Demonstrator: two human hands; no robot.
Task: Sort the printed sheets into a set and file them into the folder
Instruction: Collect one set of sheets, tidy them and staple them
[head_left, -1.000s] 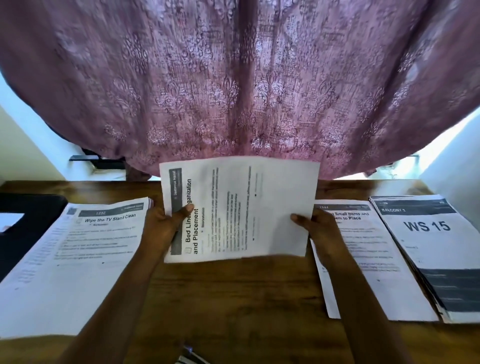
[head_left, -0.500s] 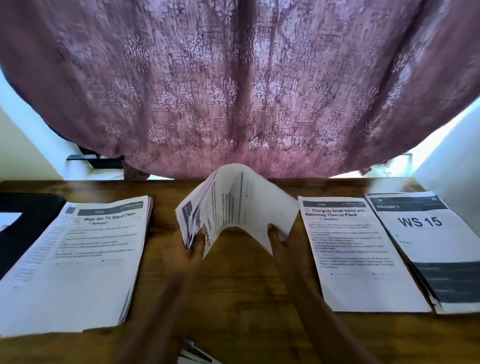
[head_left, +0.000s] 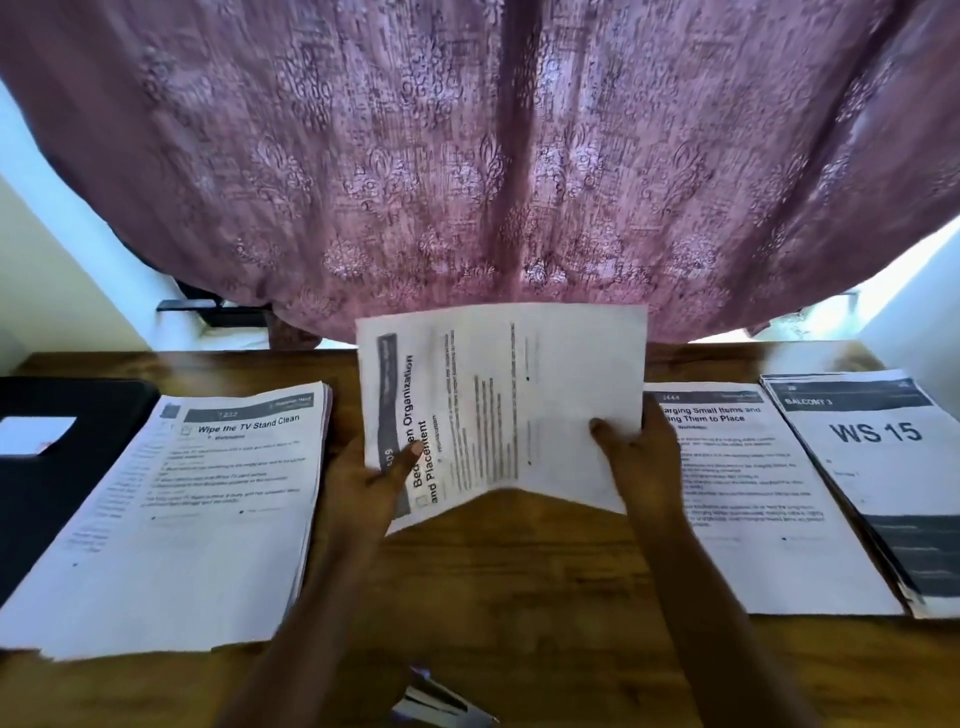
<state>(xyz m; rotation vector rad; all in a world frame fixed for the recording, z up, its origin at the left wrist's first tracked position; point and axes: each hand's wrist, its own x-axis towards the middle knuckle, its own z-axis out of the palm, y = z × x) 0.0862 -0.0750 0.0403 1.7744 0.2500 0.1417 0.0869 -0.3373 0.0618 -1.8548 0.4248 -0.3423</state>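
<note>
White printed paper sheaf (head_left: 519, 405) upright above the middle of the brown wooden surface (head_left: 519, 571), lower edge bowed. Left hand (head_left: 363, 483) and right hand (head_left: 644, 462) with fingers (head_left: 602, 428) curled, pinching its 2 lower corners. Risk: sagging paper slipping, creasing or fanning out onto that surface.

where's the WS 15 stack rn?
Head view: the WS 15 stack lies flat at the far right of the table, beside the Charging Small Items sheet.
</note>
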